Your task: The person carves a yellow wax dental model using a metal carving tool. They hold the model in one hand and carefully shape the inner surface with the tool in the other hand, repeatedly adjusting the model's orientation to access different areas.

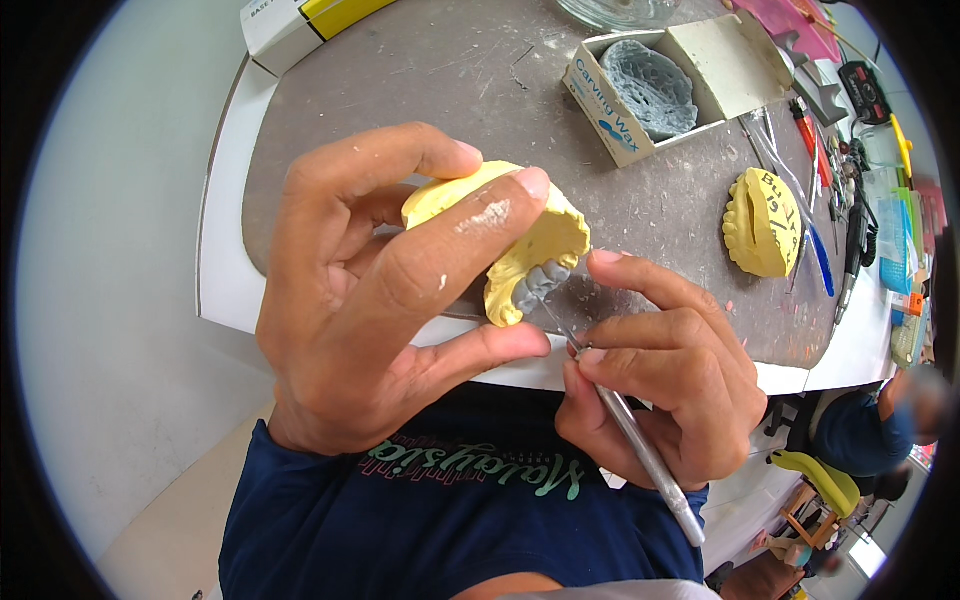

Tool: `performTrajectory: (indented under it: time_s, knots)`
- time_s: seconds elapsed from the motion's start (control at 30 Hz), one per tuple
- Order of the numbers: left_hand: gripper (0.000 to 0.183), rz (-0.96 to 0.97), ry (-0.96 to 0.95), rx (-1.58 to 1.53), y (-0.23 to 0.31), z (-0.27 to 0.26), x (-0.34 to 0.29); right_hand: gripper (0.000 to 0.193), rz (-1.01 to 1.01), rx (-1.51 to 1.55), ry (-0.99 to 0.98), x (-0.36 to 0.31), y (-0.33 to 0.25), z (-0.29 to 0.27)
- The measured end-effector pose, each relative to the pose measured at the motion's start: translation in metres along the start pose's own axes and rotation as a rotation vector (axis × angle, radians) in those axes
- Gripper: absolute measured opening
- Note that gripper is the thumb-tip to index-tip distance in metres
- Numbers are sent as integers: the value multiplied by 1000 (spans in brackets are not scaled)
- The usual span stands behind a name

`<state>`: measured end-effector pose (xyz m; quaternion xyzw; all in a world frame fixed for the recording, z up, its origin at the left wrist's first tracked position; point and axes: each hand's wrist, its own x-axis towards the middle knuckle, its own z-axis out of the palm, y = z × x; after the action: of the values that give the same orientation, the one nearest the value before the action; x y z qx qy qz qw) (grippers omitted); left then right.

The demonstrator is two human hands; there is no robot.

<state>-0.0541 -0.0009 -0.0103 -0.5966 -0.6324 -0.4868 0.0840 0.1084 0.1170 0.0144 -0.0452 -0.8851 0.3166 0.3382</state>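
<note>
Bent fingers of the bare left hand (365,285) clasp a yellow, arch-shaped dental cast (550,235) over the near edge of a grey-brown worktop (400,80). Opposite, fingers of the bare right hand (670,370) pinch a slim silvery metal tool (658,482), its tip at grey teeth (540,285) on the cast. Beyond, an open white cardboard box (602,118) holds a rough grey mass (650,88).

Desk (420,80): grey-brown top, white edge (222,245), dusty. On it: white-and-yellow carton (285,32) far left, glass dish (622,12) far side, open cardboard box (612,118), yellow tooth cast (768,225) right, blue tool (822,265) just beside cast.
</note>
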Motion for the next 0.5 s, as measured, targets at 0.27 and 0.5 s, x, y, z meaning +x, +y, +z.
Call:
performTrajectory:
  time_s: [0.27, 0.5]
  knots:
    - [73, 6, 2, -1, 0, 0, -2, 25, -2, -7, -7, -2, 0, 0]
    - [73, 19, 5, -3, -1, 1, -3, 25, -18, -4, -15, -2, 2, -1]
